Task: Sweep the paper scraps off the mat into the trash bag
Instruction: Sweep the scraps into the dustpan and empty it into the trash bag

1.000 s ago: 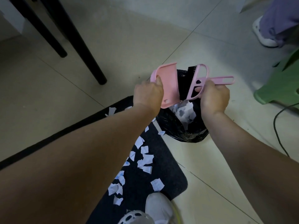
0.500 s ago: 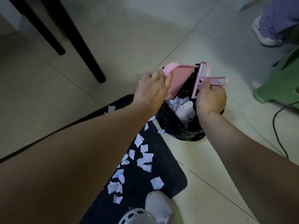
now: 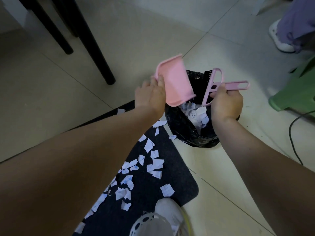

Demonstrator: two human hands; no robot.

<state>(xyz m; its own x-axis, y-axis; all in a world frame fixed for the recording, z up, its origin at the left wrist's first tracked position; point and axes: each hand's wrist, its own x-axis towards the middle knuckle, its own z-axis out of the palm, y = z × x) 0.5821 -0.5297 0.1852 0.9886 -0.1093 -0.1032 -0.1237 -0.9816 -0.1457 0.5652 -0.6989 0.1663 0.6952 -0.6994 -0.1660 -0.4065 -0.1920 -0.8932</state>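
Under you lies the pale tiled floor (image 3: 221, 193), and on it the dark mat (image 3: 177, 181), running from the lower left up toward the middle of the view. Your 2 forearms cross above it. Just past the mat's far right edge sits the black trash bag (image 3: 184, 133), its mouth open and white scraps heaped inside. Over that mouth you hold the pink dustpan (image 3: 173, 82) in your left hand (image 3: 150, 97); its fingers (image 3: 160, 80) curl round the pan's rear edge at the left, and the pan tilts so its open lip points down into the bag. Your right hand (image 3: 226, 104) is wrapped round the handle of the pink brush (image 3: 237, 85), thumb up near the head, with the black bristles above the bag's far rim, just beside the dustpan; whether the two touch cannot be told. Paper scraps (image 3: 153, 166) lie scattered on the mat between your arms, well apart from both hands, and 1 small scrap (image 3: 172, 137) lies on the floor against the bag. Your white shoe (image 3: 168, 215) rests on the mat's near end.
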